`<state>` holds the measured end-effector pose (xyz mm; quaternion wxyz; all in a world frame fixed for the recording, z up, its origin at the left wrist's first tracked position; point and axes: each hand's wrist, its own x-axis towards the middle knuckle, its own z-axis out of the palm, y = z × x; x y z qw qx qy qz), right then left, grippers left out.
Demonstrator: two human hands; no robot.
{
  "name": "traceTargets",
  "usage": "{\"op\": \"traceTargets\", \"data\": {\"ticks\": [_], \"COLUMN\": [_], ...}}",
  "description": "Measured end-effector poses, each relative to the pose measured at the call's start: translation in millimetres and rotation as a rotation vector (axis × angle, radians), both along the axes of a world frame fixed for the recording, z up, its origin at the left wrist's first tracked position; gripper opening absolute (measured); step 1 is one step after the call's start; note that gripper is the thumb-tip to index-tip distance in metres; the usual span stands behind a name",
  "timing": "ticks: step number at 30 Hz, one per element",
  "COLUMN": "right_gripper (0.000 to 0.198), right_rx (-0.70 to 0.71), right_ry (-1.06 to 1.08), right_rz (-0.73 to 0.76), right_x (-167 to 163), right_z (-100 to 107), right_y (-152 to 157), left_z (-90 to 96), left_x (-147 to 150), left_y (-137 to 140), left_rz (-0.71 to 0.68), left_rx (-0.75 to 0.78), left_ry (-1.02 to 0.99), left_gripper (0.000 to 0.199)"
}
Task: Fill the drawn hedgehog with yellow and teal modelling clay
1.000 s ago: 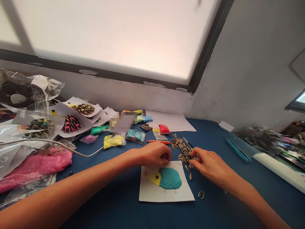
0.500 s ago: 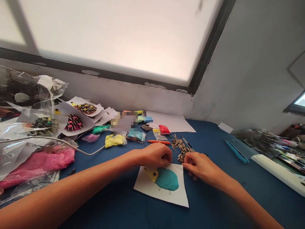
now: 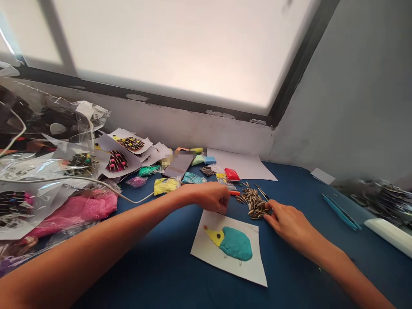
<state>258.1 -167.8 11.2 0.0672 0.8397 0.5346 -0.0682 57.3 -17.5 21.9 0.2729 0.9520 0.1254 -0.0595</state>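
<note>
A white paper card [image 3: 231,272] lies on the blue table, drawn with a hedgehog that has a teal clay body [image 3: 237,244], a yellow clay face [image 3: 214,235] and a small reddish nose. My left hand [image 3: 214,197] is just over the card's upper edge, its fingers curled closed; what they hold, if anything, is hidden. Beyond that hand pokes the end of an orange marker [image 3: 234,193]. At the near right of a pile of sunflower seeds [image 3: 252,199] is my right hand [image 3: 287,221], thumb and index fingertip slightly apart beside the seeds.
Bags of coloured clay, including a yellow one [image 3: 165,186] and a red one [image 3: 231,174], lie behind. Finished seed hedgehog cards [image 3: 130,143] and plastic bags are heaped left, crossed by a white cable [image 3: 120,194]. A thin pen [image 3: 261,192] and blue tweezers [image 3: 341,212] lie right.
My right hand has left the card's upper right corner and moved to the seeds. My left hand has lifted off the card's top, uncovering the hedgehog's nose. The view has shifted left.
</note>
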Motion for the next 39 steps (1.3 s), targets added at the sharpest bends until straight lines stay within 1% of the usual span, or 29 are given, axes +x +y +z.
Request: {"op": "traceTargets", "data": {"ticks": [2, 6, 11, 13, 16, 19, 23, 28, 30, 31, 33, 35, 37, 39], "right_gripper": [0.035, 0.019, 0.022, 0.024, 0.027, 0.027, 0.026, 0.028, 0.031, 0.032, 0.033, 0.033, 0.033, 0.033], "right_rx": [0.059, 0.174, 0.258, 0.288, 0.321, 0.319, 0.259, 0.191, 0.149, 0.117, 0.058, 0.039, 0.088, 0.181], "right_ry": [-0.004, -0.012, 0.021, 0.051, 0.121, 0.185, 0.238, 0.268, 0.271, 0.268, 0.25, 0.218, 0.186, 0.161], "right_rz": [0.032, 0.1, 0.169, 0.181, 0.211, 0.253, 0.295, 0.282, 0.264, 0.249, 0.218, 0.203, 0.196, 0.179], "right_x": [-6.8, -18.8, -24.9, -25.1, -26.4, -30.2, -34.0, -28.9, -25.7, -24.3, -22.1, -20.3, -17.9, -14.4], "right_z": [-2.5, 2.9, 13.4, 12.7, 6.4, -1.0, -8.4, -17.0, -18.2, -18.3, -17.5, -16.5, -15.9, -16.1], "right_y": [7.8, 11.1, 4.6, 3.4, 1.5, -2.6, -10.2, -16.3, -16.9, -16.9, -16.9, -17.2, -17.8, -18.1], "left_z": [4.1, 6.6, 1.7, -2.2, -8.2, -11.3, -11.0, -8.7, -6.3, -4.7, -1.5, 0.5, -0.3, -4.2], "left_x": [-2.9, -3.0, 0.6, 2.1, 4.6, 6.1, 5.9, 5.1, 3.5, 2.2, -1.3, -4.8, -6.7, -5.8], "left_y": [2.4, 1.9, 0.5, -0.4, -2.8, -4.4, -4.7, -4.0, -2.0, -0.4, 3.4, 7.3, 10.3, 11.7], "left_rz": [-0.003, -0.021, -0.016, -0.019, -0.023, -0.02, -0.023, -0.011, -0.005, 0.003, 0.038, 0.095, 0.156, 0.199], "left_rx": [-0.02, -0.04, -0.072, -0.089, -0.094, -0.088, -0.094, -0.155, -0.153, -0.125, -0.015, 0.091, 0.123, 0.117], "left_ry": [0.071, 0.163, 0.144, 0.105, 0.043, 0.037, 0.042, 0.057, 0.064, 0.07, 0.067, 0.02, -0.061, -0.142], "left_gripper": [0.009, 0.011, 0.005, 0.005, 0.005, 0.005, 0.007, 0.006, 0.01, 0.014, 0.021, 0.019, 0.013, 0.011]}}
